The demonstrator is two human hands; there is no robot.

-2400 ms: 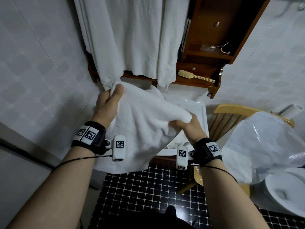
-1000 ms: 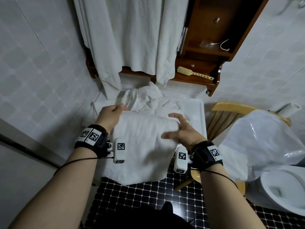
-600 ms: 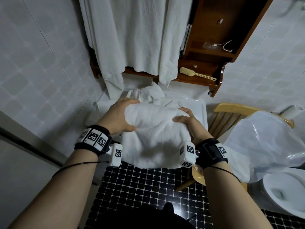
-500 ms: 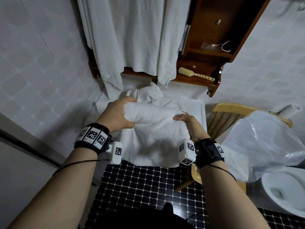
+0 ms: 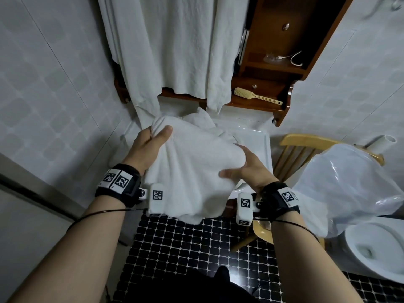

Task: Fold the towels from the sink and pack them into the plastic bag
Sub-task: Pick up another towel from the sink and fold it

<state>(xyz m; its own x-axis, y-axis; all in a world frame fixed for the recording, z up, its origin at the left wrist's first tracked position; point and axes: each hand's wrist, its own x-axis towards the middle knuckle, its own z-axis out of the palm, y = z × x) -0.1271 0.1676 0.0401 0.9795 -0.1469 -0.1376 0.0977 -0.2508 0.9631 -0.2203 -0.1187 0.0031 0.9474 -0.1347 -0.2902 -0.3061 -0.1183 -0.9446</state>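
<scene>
Black mosaic floor (image 5: 175, 248) lies nearest, below both wrists. Above it we hold the towel (image 5: 192, 167), bunched and partly folded, over the front of the sink (image 5: 258, 138): our left hand (image 5: 148, 147) pinches its far corner between thumb and fingers, and our right hand (image 5: 247, 169) grips its right edge, thumb on top. To fold well, we should match the edges and smooth the slack before creasing. Further towels (image 5: 201, 119) lie heaped in the sink beyond; the plastic bag (image 5: 345, 182) is draped on the chair (image 5: 306, 141) at right
</scene>
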